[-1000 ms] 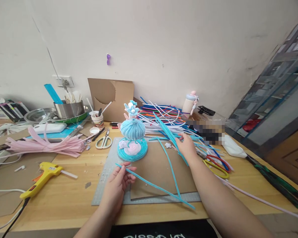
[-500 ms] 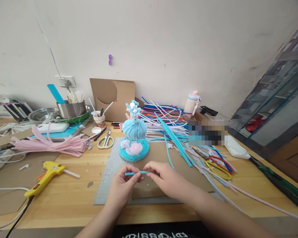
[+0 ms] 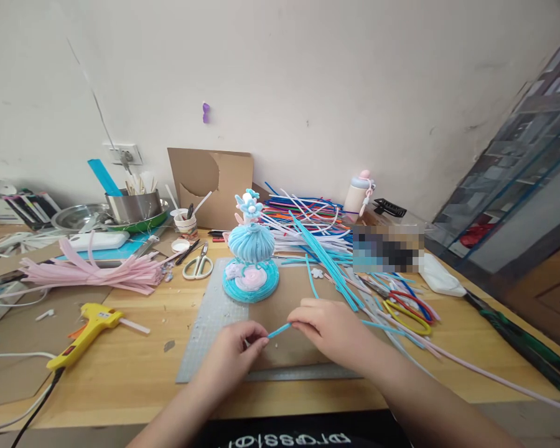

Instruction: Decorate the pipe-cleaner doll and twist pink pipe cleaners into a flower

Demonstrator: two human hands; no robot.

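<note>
A short light-blue fuzzy stem (image 3: pixel 279 331) stretches between my two hands above a brown cardboard sheet (image 3: pixel 287 350). My left hand (image 3: pixel 242 348) pinches its left end, and my right hand (image 3: pixel 318 320) pinches the other end, fingertips closed. Just beyond them stands a light-blue figure (image 3: pixel 251 242) with a pleated skirt and flowers on top, on a round blue base (image 3: pixel 251 281) with a pink and lilac patch. A bundle of blue stems (image 3: pixel 324 258) lies to the right of the figure.
Left are a yellow glue gun (image 3: pixel 86 330), pink stems (image 3: pixel 93 270) and white-handled scissors (image 3: pixel 198 266). Coloured stems (image 3: pixel 308 214) lie behind. On the right are scissors with red and yellow handles (image 3: pixel 408 317), a white bottle (image 3: pixel 441 275) and a green-black tool (image 3: pixel 522 342).
My hands have moved apart, the right one shifting rightward. More of the blue stem shows between them, now slanting up to the right.
</note>
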